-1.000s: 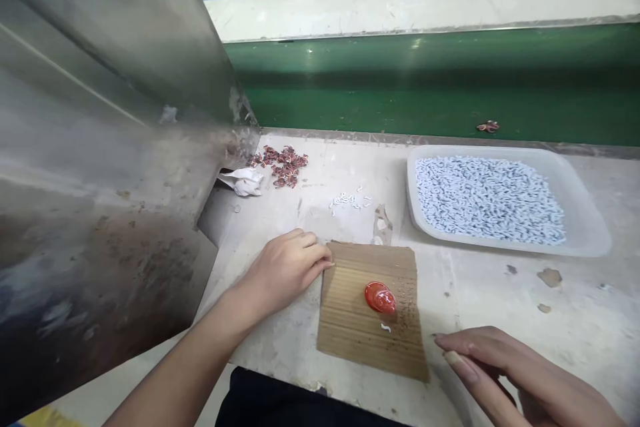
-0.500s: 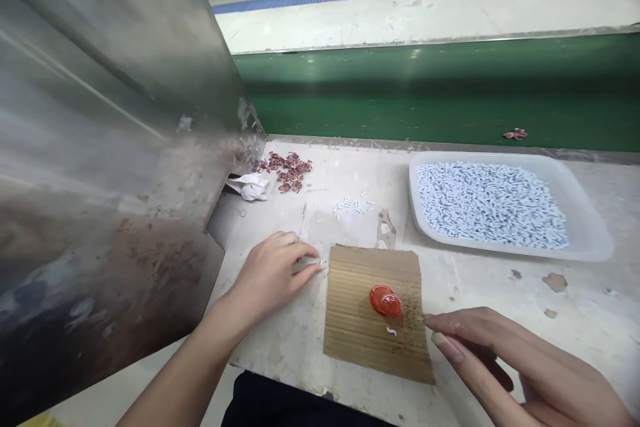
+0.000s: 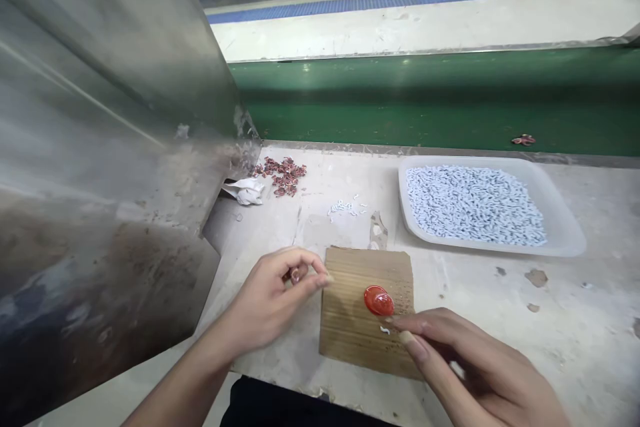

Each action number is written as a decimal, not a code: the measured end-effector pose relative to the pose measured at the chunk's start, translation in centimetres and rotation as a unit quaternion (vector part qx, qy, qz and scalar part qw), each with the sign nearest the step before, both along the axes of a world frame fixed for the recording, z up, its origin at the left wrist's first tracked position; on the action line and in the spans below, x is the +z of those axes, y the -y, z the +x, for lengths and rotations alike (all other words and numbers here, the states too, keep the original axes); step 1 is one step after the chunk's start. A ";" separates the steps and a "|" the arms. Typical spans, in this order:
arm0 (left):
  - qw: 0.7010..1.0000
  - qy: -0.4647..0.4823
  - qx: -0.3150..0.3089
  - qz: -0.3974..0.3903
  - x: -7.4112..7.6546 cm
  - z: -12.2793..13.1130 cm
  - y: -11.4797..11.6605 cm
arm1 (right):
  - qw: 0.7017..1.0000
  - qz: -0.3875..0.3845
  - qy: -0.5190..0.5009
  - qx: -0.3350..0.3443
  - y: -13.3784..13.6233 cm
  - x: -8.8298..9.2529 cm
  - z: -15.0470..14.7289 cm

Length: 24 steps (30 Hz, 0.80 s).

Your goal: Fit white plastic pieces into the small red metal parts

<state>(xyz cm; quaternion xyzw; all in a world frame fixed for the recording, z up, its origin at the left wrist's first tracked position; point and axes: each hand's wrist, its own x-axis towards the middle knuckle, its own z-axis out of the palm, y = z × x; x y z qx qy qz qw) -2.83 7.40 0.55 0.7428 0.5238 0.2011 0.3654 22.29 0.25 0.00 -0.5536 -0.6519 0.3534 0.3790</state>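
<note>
My left hand [image 3: 273,297] and right hand [image 3: 465,367] are bare, no gloves or rings, forearms uncovered with no sleeves showing. My nails are fairly long. Dark clothing covers my lap.

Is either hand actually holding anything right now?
The left hand pinches something tiny between its fingers; what it is cannot be told. The right hand seems empty.

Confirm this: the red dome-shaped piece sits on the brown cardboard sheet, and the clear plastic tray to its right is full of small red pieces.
Not quite. In the head view, the clear plastic tray holds small white pieces, not red. The red dome-shaped piece does sit on the brown cardboard sheet, left of the tray.
</note>
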 end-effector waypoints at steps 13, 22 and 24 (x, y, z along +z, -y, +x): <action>0.953 0.114 -0.089 0.267 2.8 1.2 3.0 | 0.908 -0.208 -0.362 0.025 0.1 0.8 -3.4; 0.942 0.218 -0.032 0.254 1.4 2.3 4.1 | 0.882 -0.231 -0.403 -0.075 1.0 0.5 -4.5; 0.942 0.223 -0.040 0.248 1.3 2.4 4.0 | 0.892 -0.230 -0.381 -0.070 1.0 0.4 -4.1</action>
